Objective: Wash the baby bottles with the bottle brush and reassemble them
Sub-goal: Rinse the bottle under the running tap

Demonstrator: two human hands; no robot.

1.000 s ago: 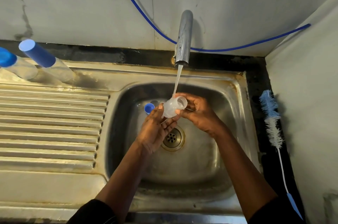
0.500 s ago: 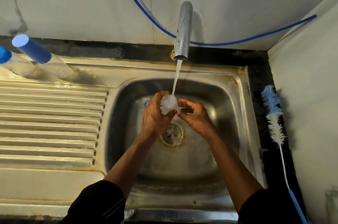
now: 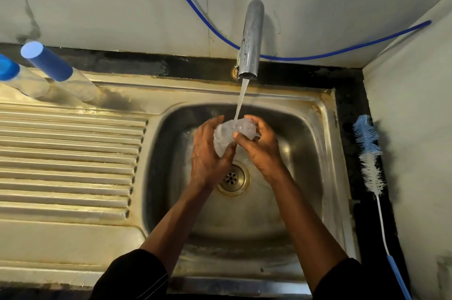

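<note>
Two hands rinse one clear bottle (image 3: 228, 137) under the tap (image 3: 252, 37), mid-frame.
Left hand (image 3: 208, 157) and right hand (image 3: 263, 152) curl their fingers (image 3: 263, 128) round it above the drain (image 3: 232, 178). Light, thin, wet plastic, likely slippery: grip the body. Sink (image 3: 315, 152) walls close in on both sides; the brush (image 3: 370, 160) lies far right.

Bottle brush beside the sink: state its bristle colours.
The bottle brush has blue bristles at the tip and white ones below; the head view shows it.
</note>
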